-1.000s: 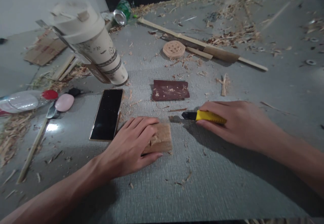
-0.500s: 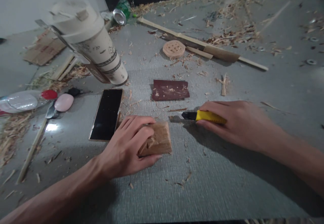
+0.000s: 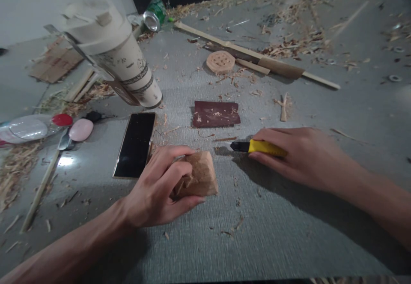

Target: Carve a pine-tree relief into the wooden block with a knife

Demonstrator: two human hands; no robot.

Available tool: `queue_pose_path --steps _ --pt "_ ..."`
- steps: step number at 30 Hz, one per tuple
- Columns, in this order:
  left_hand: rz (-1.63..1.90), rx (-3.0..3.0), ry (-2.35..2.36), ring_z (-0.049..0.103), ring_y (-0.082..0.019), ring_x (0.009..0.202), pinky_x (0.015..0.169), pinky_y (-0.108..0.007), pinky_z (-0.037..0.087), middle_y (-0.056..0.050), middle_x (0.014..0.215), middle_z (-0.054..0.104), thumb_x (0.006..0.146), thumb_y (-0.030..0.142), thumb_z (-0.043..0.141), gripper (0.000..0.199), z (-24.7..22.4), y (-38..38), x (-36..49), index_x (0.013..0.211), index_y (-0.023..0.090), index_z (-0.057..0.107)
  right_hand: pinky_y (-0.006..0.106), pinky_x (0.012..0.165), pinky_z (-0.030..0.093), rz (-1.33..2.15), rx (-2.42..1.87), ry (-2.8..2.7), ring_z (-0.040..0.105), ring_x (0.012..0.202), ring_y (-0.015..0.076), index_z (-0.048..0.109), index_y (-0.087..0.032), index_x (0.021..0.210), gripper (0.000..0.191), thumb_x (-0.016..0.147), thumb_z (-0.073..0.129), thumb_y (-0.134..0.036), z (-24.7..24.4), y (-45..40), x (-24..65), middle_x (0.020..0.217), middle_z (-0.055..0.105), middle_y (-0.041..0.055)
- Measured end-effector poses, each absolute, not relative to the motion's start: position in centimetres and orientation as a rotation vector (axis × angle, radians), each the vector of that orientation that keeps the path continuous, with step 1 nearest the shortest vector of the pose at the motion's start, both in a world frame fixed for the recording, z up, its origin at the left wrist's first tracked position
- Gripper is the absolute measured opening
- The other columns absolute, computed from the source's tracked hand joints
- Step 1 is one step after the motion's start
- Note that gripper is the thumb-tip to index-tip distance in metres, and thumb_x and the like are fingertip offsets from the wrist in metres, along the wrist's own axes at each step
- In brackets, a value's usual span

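A roughly carved block of wood [image 3: 204, 174] is gripped by my left hand [image 3: 160, 185], fingers over its top and thumb along its near side. My right hand [image 3: 295, 155] is closed around a utility knife [image 3: 265, 147] with a yellow handle and black front; its thin blade points left toward the block, apart from it. Just beyond the hands lies a piece of dark red sandpaper [image 3: 216, 114] dusted with shavings. A phone [image 3: 135, 144] with a dark screen rests beside my left hand.
A tall white tumbler [image 3: 138, 70] stands behind the phone. Farther back are a carved wooden disc [image 3: 221, 62], long wooden strips [image 3: 224, 43] and a green can [image 3: 154, 15]. A clear bottle [image 3: 28, 128] lies at left. Wood shavings [image 3: 295, 46] litter the table [image 3: 257, 241].
My left hand has tilted the wooden block, so more of its right end face shows. The right hand and knife have stayed in place.
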State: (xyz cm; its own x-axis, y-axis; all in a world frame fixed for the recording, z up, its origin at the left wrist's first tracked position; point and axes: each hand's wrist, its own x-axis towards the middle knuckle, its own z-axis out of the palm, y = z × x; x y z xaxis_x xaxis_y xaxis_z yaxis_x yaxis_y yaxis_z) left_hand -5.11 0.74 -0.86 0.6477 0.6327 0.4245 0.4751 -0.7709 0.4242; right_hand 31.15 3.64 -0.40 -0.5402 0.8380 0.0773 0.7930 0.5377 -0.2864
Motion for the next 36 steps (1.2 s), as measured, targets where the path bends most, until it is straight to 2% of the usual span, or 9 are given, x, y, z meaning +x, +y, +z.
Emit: queue_pose_path --steps 5,9,16,25,36 --pt "0.798 2.57 0.846 0.069 -0.03 0.119 0.098 -0.047 0.067 -0.02 0.14 0.065 0.105 0.028 0.076 0.022 -1.06 0.85 -5.12 0.116 0.02 0.058 0.037 0.059 0.037 0.331 -1.397 -2.551 0.066 0.064 0.0253 0.068 -0.031 0.105 0.038 0.114 0.05 -0.063 -0.51 3.58 31.22 0.08 0.075 0.0028" --pt "0.798 2.569 0.84 0.07 -0.031 0.121 0.098 -0.047 0.067 -0.021 0.141 0.065 0.107 0.034 0.076 0.023 -1.05 1.0 -5.13 0.111 0.019 0.058 0.038 0.06 0.038 0.345 -1.397 -2.543 0.067 0.065 0.0257 0.068 -0.031 0.104 0.043 0.114 0.047 -0.067 -0.58 3.65 31.23 0.081 0.076 0.003" --pt "0.786 2.57 0.855 0.072 -0.031 0.129 0.106 -0.045 0.066 -0.021 0.145 0.067 0.109 0.037 0.075 0.023 -1.21 1.11 -5.04 0.115 0.019 0.061 0.038 0.058 0.038 0.315 -1.391 -2.567 0.067 0.064 0.0264 0.067 -0.03 0.106 0.041 0.115 0.047 -0.064 -0.52 3.68 31.28 0.08 0.076 0.0034" --pt "0.758 2.605 0.84 0.073 -0.034 0.128 0.1 -0.05 0.069 -0.022 0.152 0.064 0.11 0.034 0.074 0.018 -1.3 1.06 -5.16 0.113 0.02 0.064 0.037 0.058 0.038 0.287 -1.381 -2.56 0.066 0.063 0.0259 0.068 -0.031 0.105 0.038 0.114 0.049 -0.063 -0.67 3.66 31.23 0.078 0.075 0.0032" --pt "0.672 2.637 0.802 0.074 -0.032 0.125 0.099 -0.049 0.069 -0.02 0.155 0.064 0.109 0.029 0.074 0.019 -0.8 0.99 -5.03 0.097 0.02 0.063 0.039 0.057 0.038 0.315 -1.401 -2.561 0.067 0.063 0.0265 0.067 -0.031 0.104 0.04 0.114 0.048 -0.064 -0.42 3.62 31.21 0.079 0.077 0.0032"
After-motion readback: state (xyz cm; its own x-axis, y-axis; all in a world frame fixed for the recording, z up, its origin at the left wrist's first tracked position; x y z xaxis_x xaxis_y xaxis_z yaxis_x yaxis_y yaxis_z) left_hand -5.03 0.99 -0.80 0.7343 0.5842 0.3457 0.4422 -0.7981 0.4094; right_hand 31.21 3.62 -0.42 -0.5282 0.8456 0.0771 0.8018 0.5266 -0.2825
